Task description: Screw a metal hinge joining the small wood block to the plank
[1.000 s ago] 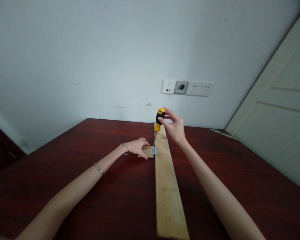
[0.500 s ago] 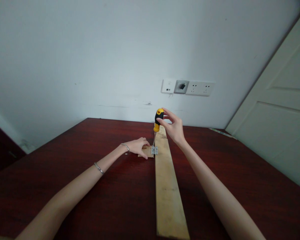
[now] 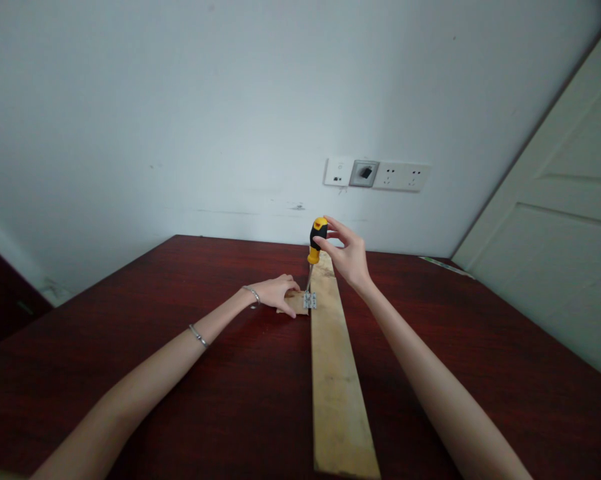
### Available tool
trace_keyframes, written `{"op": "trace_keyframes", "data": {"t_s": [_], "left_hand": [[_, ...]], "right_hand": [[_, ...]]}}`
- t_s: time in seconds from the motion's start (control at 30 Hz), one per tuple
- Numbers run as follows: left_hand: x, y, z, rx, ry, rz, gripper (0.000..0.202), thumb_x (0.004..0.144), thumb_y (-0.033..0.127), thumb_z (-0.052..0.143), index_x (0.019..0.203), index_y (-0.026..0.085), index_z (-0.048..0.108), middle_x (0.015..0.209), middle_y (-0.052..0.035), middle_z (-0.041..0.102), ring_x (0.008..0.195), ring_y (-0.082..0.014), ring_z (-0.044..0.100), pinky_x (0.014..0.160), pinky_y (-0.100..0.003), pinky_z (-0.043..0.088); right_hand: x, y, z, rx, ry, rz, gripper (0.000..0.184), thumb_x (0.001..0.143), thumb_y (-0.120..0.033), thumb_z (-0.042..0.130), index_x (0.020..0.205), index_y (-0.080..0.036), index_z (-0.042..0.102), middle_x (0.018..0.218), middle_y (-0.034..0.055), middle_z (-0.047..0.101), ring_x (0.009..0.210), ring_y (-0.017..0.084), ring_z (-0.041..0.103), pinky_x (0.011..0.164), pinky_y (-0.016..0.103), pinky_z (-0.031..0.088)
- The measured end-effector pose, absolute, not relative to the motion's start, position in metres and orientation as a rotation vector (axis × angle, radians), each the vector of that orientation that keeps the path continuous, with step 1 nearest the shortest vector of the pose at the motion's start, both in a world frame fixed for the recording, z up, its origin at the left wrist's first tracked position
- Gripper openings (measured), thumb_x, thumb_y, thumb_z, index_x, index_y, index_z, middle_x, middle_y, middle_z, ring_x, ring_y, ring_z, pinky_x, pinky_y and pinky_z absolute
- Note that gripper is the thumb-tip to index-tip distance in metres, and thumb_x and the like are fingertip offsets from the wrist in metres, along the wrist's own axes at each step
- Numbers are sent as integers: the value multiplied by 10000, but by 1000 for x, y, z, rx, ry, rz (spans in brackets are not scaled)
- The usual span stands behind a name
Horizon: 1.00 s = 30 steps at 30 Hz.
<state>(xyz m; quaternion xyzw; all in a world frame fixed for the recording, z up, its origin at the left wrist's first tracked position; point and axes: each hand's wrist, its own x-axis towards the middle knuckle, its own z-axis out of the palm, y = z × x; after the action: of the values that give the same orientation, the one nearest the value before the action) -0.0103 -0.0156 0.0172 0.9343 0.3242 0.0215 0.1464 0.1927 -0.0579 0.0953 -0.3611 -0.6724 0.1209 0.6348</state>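
A long pale wooden plank (image 3: pixel 336 373) lies lengthwise on the dark red table (image 3: pixel 180 373). A small wooden block (image 3: pixel 298 304) sits against its left edge, joined by a small metal hinge (image 3: pixel 309 301). My left hand (image 3: pixel 276 293) rests on the block, fingers curled down over it. My right hand (image 3: pixel 347 255) pinches the yellow and black handle of a screwdriver (image 3: pixel 315 243), which stands nearly upright with its tip on the hinge.
A white wall with a row of sockets and a switch (image 3: pixel 376 175) rises behind the table. A white door (image 3: pixel 555 220) stands at the right. A thin strip (image 3: pixel 443 265) lies at the table's far right edge.
The screwdriver handle has tipped slightly left, from over the plank's end to more upright above the hinge. My right hand's fingers shifted a little on it. The left hand has stayed put.
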Motion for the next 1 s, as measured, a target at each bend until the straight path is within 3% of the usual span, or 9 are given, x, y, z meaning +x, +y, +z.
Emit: {"op": "trace_keyframes", "data": {"t_s": [1.0], "left_hand": [[-11, -13, 15, 2715, 923, 55, 714, 612, 589, 749, 1148, 151, 575, 1051, -84, 526, 986, -244, 502, 801, -276, 404]], "right_hand": [[194, -53, 92, -869, -1561, 393, 524, 784, -362, 614, 1284, -215, 563, 1221, 111, 627, 980, 230, 622, 725, 373, 579]]}}
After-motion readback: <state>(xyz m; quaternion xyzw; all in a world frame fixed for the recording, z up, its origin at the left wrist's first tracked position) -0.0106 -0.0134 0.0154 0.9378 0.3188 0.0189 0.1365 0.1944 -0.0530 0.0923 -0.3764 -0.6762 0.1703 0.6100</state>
